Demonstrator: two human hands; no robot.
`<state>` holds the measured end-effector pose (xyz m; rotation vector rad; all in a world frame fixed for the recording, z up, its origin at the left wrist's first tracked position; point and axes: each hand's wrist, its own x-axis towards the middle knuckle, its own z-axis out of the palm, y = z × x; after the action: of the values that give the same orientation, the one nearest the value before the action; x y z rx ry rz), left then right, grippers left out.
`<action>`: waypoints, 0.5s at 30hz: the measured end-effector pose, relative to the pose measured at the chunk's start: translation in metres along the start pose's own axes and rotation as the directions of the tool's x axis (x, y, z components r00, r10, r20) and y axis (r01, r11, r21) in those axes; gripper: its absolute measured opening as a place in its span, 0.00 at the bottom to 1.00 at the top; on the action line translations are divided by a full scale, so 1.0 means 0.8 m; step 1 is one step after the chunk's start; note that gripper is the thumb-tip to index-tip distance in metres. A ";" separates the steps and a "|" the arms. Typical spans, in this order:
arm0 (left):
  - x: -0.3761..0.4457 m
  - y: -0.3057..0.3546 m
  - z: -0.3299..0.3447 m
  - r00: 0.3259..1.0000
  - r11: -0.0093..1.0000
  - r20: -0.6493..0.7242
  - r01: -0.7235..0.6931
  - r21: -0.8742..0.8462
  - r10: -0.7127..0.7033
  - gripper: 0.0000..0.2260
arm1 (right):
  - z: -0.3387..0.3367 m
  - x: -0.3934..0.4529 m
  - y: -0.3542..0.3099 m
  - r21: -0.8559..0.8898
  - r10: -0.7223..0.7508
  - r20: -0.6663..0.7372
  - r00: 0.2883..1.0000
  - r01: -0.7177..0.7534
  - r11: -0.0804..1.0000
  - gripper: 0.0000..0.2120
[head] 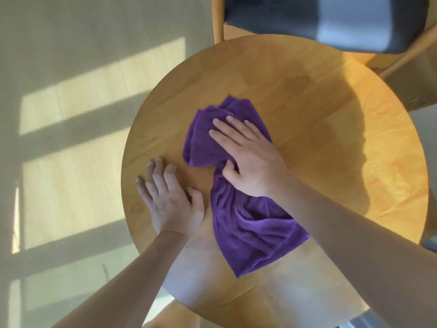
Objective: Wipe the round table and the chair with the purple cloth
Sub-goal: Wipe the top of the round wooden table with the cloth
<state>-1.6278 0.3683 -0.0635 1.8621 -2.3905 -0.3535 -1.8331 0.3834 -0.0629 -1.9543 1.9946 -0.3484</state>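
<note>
A round wooden table [331,129] fills the middle of the head view. A crumpled purple cloth [246,223] lies on it, stretching from the centre toward the near edge. My right hand [248,157] presses flat on the far part of the cloth, fingers straight and spread, thumb tucked against a fold. My left hand [170,197] rests flat on the bare wood just left of the cloth, fingers spread. A chair [331,22] with a dark padded seat and light wooden frame stands beyond the table's far edge.
Pale wooden floor [71,138] with bands of sunlight lies to the left of the table. A wooden chair leg [217,20] shows by the table's far edge. A grey object [430,242] sits at the right edge.
</note>
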 end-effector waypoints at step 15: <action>0.014 -0.036 -0.039 0.980 0.954 0.160 -0.065 -0.292 0.116 0.27 | 0.048 -0.002 -0.130 0.194 0.774 -0.244 0.584 -0.753 0.629 0.36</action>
<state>-1.5965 0.3468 -0.0405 1.6490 -2.3660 -0.8383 -1.7222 0.3834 -0.0571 -0.8350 2.7473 -0.4940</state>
